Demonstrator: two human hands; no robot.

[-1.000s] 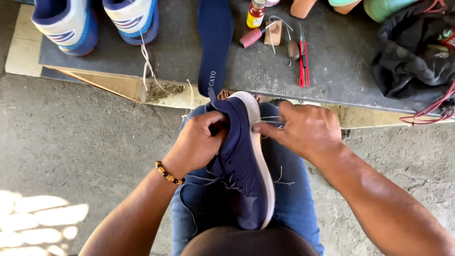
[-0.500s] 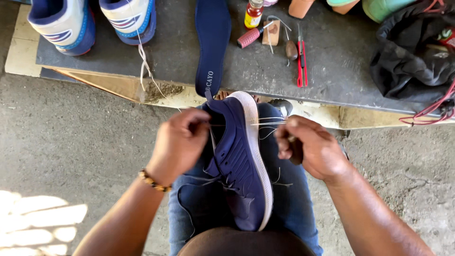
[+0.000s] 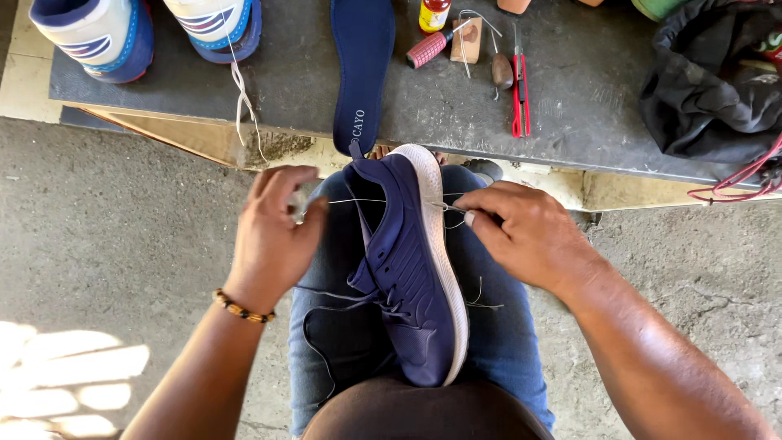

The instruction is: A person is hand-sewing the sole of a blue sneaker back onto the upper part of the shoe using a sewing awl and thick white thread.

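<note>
A navy blue sneaker with a white sole [image 3: 411, 269] lies on its side across my jeans-clad lap. My left hand [image 3: 273, 232], with a beaded bracelet on the wrist, is to the left of the shoe and pinches a thin thread [image 3: 350, 200] that runs taut into the shoe's opening. My right hand [image 3: 525, 232] is to the right of the sole, pinching a needle [image 3: 448, 207] with thread at the sole's edge. The shoe's dark laces hang loose over my thigh.
A dark work board [image 3: 570, 106] lies ahead on the concrete floor. On it lie a blue insole [image 3: 362, 65], two blue-and-white sneakers [image 3: 147, 33], a red-handled tool [image 3: 518, 90], an awl, a small bottle and a black bag [image 3: 717, 81].
Both hands have moved apart from the shoe, the left going left and the right going right, drawing the thread taut through it.
</note>
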